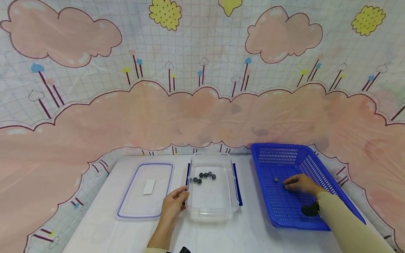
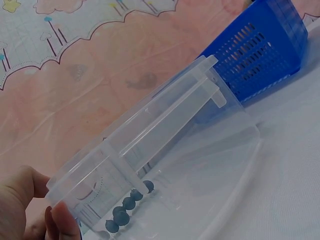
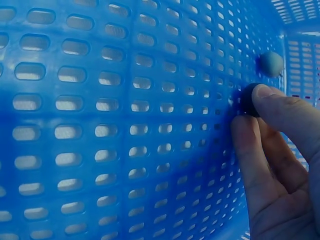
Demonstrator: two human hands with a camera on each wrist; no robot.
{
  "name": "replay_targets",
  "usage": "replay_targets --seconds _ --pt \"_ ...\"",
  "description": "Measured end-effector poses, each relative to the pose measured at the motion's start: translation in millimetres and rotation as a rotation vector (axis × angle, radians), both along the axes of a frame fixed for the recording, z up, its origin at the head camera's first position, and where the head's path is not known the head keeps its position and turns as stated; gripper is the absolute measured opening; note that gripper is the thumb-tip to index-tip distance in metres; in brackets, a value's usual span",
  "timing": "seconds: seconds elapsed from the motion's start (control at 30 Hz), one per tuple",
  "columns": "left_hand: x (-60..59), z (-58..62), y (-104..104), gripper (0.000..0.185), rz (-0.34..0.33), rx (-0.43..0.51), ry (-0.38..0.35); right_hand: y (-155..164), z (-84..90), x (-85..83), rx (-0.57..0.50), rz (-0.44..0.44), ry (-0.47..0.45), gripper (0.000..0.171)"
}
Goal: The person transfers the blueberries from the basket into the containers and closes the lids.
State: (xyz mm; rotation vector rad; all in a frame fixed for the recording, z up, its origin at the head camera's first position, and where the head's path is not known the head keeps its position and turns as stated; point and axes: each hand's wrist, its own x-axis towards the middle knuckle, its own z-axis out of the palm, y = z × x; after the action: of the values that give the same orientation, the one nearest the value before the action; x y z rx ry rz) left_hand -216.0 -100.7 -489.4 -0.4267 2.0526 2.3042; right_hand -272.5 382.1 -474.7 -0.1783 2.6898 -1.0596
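Our left hand (image 1: 172,207) curls round the clear container (image 1: 212,207) rim to steady it — our right hand (image 1: 300,184) fingertips pinch a blueberry (image 3: 248,100) in the blue basket (image 1: 329,175).

Blue slotted basket (image 1: 329,175). Clear container (image 1: 212,207), dark-blue clips, holding 6 dark blue-grey balls (image 1: 205,175). Clear lid (image 1: 143,191), purple rim, white label. Pink cloud-print backdrop (image 1: 202,88), yellow blobs. Beige sleeve (image 1: 348,225).

My blue perforated plastic basket (image 1: 329,175) looks smooth and slightly glossy. The clear rectangular plastic container (image 1: 232,196) and its flat clear lid (image 1: 133,203) shine. The small dark balls (image 1: 205,175) look matt.
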Motion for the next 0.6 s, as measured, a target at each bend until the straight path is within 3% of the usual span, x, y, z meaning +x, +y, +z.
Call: replay_targets --seconds 0.6 --pt "-0.5 0.6 0.0 0.043 0.0 -0.006 0.0 -4.4 3.8 1.6 -0.081 -0.004 -0.021 0.03"
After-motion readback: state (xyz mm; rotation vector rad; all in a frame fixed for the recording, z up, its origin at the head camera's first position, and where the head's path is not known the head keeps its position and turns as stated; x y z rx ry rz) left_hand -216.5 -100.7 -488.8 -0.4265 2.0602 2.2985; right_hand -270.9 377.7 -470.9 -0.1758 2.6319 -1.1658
